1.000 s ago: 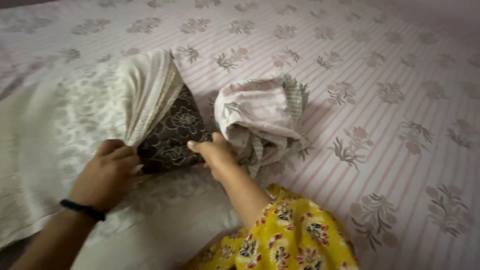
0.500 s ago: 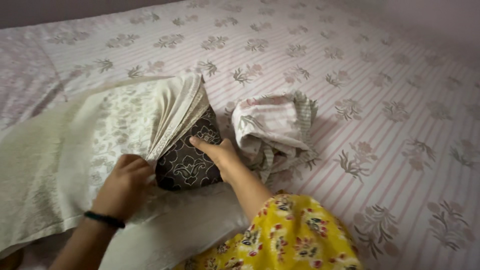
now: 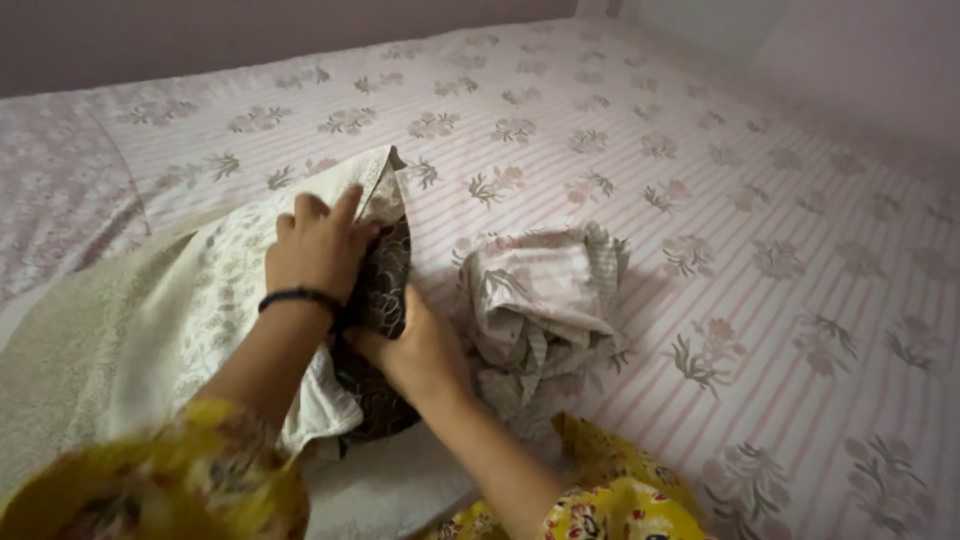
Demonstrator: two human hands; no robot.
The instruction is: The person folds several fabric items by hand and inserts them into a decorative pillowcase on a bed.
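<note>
Pillow [image 3: 385, 300], dark, between both hands | left hand [image 3: 318, 245] clamped on cream cover [image 3: 215, 300], spreading its mouth | right hand [image 3: 412, 350] gripping pillow end, steadying | crumpled cloth [image 3: 535, 300] just right, on bed [image 3: 760, 200]

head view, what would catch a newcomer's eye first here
Near the middle, the left hand grips the open edge of a cream floral pillowcase while the right hand holds the dark brown patterned pillow showing at its mouth. Just right of them lies a crumpled pink striped cloth on the pink floral bedsheet.
</note>
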